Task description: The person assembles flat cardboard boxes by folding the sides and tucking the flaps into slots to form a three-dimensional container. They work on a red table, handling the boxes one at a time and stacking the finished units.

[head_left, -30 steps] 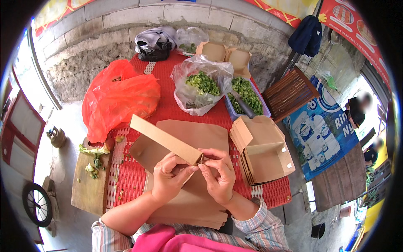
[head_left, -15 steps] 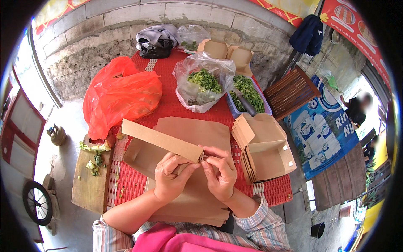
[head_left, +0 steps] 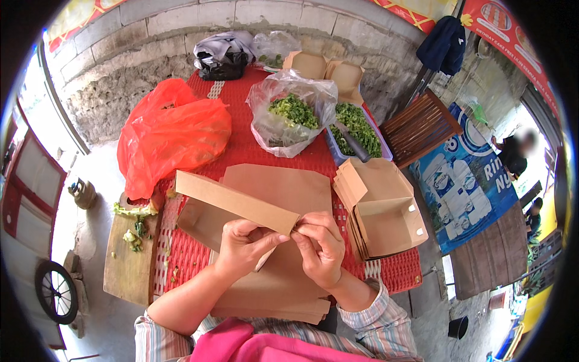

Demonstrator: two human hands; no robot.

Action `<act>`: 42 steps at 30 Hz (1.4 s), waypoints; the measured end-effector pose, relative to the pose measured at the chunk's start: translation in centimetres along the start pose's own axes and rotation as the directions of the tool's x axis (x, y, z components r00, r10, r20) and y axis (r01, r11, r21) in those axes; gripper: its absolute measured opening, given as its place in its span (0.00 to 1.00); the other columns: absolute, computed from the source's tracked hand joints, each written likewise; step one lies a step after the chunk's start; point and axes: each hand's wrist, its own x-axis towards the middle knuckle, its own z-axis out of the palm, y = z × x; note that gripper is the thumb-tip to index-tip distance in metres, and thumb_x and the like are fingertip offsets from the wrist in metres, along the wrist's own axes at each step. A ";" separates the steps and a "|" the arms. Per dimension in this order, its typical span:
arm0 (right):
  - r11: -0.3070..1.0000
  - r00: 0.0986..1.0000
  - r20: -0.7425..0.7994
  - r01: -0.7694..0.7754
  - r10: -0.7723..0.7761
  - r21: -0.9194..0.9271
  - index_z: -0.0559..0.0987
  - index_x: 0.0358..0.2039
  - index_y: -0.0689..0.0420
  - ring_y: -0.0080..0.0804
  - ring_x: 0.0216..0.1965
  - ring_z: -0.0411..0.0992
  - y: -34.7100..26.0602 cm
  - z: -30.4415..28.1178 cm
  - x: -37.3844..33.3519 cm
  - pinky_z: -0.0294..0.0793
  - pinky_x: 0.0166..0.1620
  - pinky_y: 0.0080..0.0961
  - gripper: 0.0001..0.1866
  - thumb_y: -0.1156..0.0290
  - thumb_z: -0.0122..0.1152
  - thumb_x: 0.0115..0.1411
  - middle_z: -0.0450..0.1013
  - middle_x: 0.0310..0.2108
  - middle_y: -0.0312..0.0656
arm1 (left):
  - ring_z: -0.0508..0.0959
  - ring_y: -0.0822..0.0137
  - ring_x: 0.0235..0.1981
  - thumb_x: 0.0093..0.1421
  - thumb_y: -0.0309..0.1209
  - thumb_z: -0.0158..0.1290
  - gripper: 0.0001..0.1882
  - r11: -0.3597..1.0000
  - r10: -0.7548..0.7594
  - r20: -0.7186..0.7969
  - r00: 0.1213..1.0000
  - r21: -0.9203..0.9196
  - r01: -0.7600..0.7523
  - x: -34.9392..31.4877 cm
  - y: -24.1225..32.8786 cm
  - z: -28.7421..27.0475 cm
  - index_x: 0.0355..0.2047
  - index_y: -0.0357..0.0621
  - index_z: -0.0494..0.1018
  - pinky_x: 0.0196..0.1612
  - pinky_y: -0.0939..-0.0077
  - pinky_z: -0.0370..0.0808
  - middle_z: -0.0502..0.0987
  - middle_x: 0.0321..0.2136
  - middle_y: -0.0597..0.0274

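Observation:
Between my hands a brown cardboard box (head_left: 238,200) is partly folded, its long side wall standing up. My left hand (head_left: 244,246) grips the wall near its right end, thumb on the near side. At that same corner my right hand (head_left: 319,248) pinches the cardboard with thumb and fingertips; the fold itself is mostly hidden by the fingers. Beneath lie flat cardboard sheets (head_left: 274,295) in a stack reaching the table's near edge. To the right stand several folded boxes (head_left: 389,223), nested together with their lids raised.
A red woven table (head_left: 241,142) carries everything. Chopped greens fill a clear plastic bag (head_left: 292,114) and a blue tub (head_left: 360,133), with a dark-handled knife (head_left: 351,143) across the tub. A red plastic bag (head_left: 175,133) sits at left, above a wooden cutting board (head_left: 129,259) with vegetable scraps.
The box's corner has shifted slightly right, and my right hand has moved a little right with it. My fingers have changed position at the fold, still holding the cardboard.

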 end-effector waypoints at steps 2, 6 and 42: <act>1.000 1.000 -0.003 -0.011 0.011 0.012 0.79 0.38 0.63 0.38 0.36 0.76 -0.1 0.1 0.0 0.76 0.35 0.27 0.08 0.82 0.66 0.57 0.75 0.37 0.45 | 0.75 0.82 0.31 0.59 0.22 0.63 0.07 0.999 -0.017 -0.023 1.000 -0.037 0.016 0.0 0.3 0.4 0.39 0.34 0.81 0.32 0.85 0.72 0.82 0.30 0.68; 0.991 0.994 0.005 -0.109 0.109 0.080 0.78 0.38 0.63 0.37 0.34 0.77 -0.6 -0.1 0.1 0.76 0.33 0.27 0.09 0.84 0.66 0.57 0.76 0.37 0.46 | 0.77 0.80 0.30 0.60 0.23 0.62 0.06 0.997 -0.049 -0.051 0.997 0.055 0.052 -0.4 0.0 -0.1 0.38 0.35 0.81 0.31 0.83 0.73 0.83 0.30 0.66; 0.964 0.952 -0.240 -0.228 0.191 -0.138 0.66 0.39 0.62 0.38 0.38 0.75 4.6 -1.0 -0.3 0.75 0.44 0.30 0.12 0.87 0.57 0.57 0.75 0.43 0.54 | 0.70 0.60 0.55 0.63 0.33 0.55 0.32 0.717 0.393 -0.007 0.920 0.628 -0.302 2.1 2.9 -3.8 0.64 0.33 0.58 0.60 0.64 0.63 0.69 0.55 0.49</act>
